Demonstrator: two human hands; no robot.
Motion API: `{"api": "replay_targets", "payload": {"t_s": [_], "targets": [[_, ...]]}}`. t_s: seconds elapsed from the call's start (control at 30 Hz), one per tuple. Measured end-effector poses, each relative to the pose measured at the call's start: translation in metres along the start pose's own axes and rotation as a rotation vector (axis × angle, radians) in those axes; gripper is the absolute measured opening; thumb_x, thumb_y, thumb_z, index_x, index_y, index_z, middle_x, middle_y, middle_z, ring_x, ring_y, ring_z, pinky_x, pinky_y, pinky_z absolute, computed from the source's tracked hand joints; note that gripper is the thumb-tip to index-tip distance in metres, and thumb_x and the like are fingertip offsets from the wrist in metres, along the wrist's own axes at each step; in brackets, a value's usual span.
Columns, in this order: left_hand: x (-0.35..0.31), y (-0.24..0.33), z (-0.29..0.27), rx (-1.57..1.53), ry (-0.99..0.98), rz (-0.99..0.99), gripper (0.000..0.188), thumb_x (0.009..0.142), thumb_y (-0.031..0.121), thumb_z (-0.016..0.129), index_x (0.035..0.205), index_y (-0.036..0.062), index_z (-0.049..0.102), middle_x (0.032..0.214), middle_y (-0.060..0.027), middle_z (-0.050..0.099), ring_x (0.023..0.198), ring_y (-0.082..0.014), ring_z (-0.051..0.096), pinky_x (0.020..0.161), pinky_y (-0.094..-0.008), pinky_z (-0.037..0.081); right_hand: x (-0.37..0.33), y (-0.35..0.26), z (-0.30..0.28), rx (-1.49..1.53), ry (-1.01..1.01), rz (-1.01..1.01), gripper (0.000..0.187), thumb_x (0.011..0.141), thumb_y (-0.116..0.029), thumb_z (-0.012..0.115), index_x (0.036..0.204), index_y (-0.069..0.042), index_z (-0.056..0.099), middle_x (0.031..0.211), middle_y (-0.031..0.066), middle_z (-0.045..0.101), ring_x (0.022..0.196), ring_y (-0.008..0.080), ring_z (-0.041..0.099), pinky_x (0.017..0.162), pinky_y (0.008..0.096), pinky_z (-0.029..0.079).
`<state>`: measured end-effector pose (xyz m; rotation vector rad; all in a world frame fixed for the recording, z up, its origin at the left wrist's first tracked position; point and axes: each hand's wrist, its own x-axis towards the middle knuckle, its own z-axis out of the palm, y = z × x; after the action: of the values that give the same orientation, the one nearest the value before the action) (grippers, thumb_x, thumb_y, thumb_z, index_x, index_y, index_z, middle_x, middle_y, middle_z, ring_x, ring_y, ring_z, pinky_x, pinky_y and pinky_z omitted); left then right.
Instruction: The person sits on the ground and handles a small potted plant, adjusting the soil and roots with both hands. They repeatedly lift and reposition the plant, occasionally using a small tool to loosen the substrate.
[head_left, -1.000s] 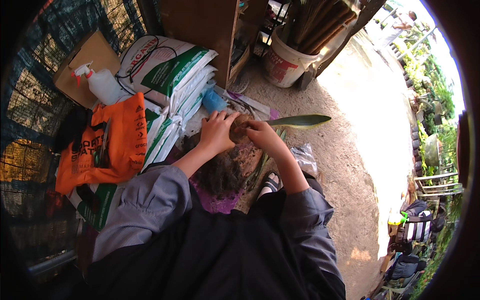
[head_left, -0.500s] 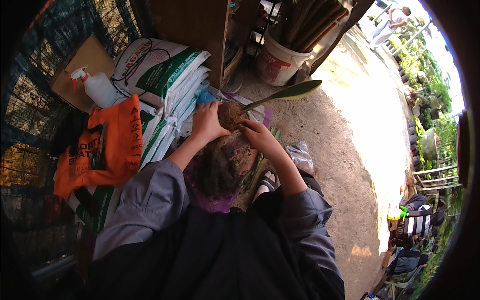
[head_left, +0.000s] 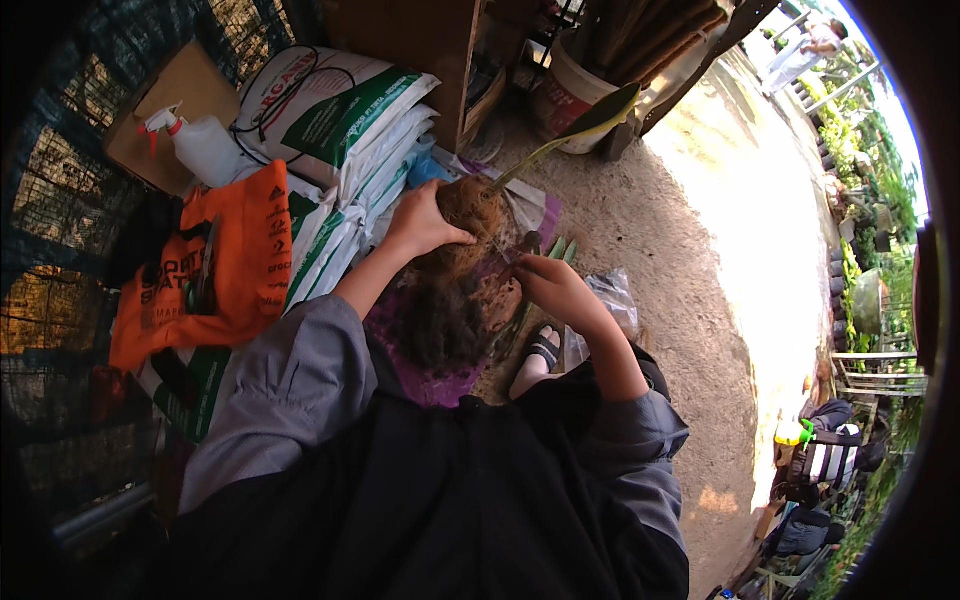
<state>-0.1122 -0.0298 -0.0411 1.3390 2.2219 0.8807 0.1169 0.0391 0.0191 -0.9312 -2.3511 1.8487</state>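
A brown, fibrous root ball point(head_left: 470, 208) bears a long green leaf with a pale edge point(head_left: 605, 112), which leans to the far right. My left hand point(head_left: 425, 222) is wrapped round the ball's left side, thumb across its near face. Just right of and nearer than the ball, my right hand point(head_left: 555, 288) is closed in a pinch on a thin strand point(head_left: 503, 250) that seems to run to the ball. Beneath both hands, a dark clump of fibre point(head_left: 440, 325) and brown loose matter lie on a purple sheet point(head_left: 432, 388).
Stacked white-and-green sacks point(head_left: 385, 125), an orange bag point(head_left: 215, 270) and a spray bottle point(head_left: 205, 150) stand at left. Behind is a white bucket point(head_left: 575, 95) of brown poles. A clear plastic bag point(head_left: 612, 300) lies right of my sandalled foot point(head_left: 542, 350). A person point(head_left: 805, 55) is far right.
My right hand has drawn away from the root ball, toward me and rightward. The ball has turned slightly, its leaf now pointing farther upward. My left hand keeps its hold.
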Motion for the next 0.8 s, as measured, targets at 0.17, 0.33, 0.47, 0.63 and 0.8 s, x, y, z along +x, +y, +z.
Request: {"api": "replay_targets", "payload": {"t_s": [0.17, 0.33, 0.47, 0.63, 0.8], "targets": [[0.001, -0.001, 0.000, 0.057, 0.053, 0.007, 0.088, 0.046, 0.033, 0.086, 0.118, -0.0033, 0.048, 0.112, -0.0204, 0.058, 0.107, -0.0318, 0.055, 0.092, -0.0356, 0.042, -0.011, 0.000, -0.009, 0.018, -0.106, -0.046, 0.023, 0.091, -0.015, 0.046, 0.101, -0.001, 0.061, 0.068, -0.0042, 0.046, 0.063, 0.0038, 0.040, 0.057, 0.0212, 0.037], [0.003, -0.004, -0.002, -0.009, 0.031, -0.012, 0.086, 0.046, 0.033, 0.086, 0.116, -0.0021, 0.049, 0.112, -0.0196, 0.058, 0.106, -0.0316, 0.055, 0.092, -0.0355, 0.042, -0.014, 0.003, -0.020, -0.012, -0.136, -0.019, 0.024, 0.093, -0.019, 0.047, 0.102, -0.001, 0.062, 0.064, -0.0074, 0.041, 0.058, 0.0023, 0.037, 0.052, 0.0199, 0.033], [0.005, -0.006, -0.004, -0.038, -0.018, 0.028, 0.095, 0.046, 0.039, 0.085, 0.120, -0.0052, 0.045, 0.114, -0.0229, 0.055, 0.107, -0.0358, 0.053, 0.092, -0.0386, 0.043, -0.013, 0.010, -0.024, -0.035, -0.124, -0.018, 0.024, 0.094, -0.018, 0.047, 0.103, -0.002, 0.061, 0.063, -0.0081, 0.040, 0.057, 0.0018, 0.036, 0.051, 0.0191, 0.032], [-0.005, 0.001, 0.003, 0.106, 0.009, 0.041, 0.101, 0.046, 0.036, 0.085, 0.127, -0.0005, 0.037, 0.117, -0.0197, 0.054, 0.108, -0.0354, 0.051, 0.091, -0.0411, 0.043, -0.015, 0.002, -0.025, 0.154, -0.130, 0.077, 0.023, 0.093, -0.018, 0.047, 0.104, -0.003, 0.061, 0.064, -0.0076, 0.041, 0.055, 0.0016, 0.036, 0.049, 0.0186, 0.030], [-0.012, 0.009, 0.019, 0.265, -0.049, 0.145, 0.103, 0.046, 0.029, 0.085, 0.132, 0.0071, 0.031, 0.116, -0.0174, 0.052, 0.109, -0.0337, 0.048, 0.089, -0.0441, 0.042, 0.012, -0.006, -0.035, 0.526, -0.103, -0.022, 0.025, 0.094, -0.017, 0.046, 0.112, -0.004, 0.056, 0.062, -0.0080, 0.037, 0.052, 0.0021, 0.032, 0.046, 0.0186, 0.026]]}}
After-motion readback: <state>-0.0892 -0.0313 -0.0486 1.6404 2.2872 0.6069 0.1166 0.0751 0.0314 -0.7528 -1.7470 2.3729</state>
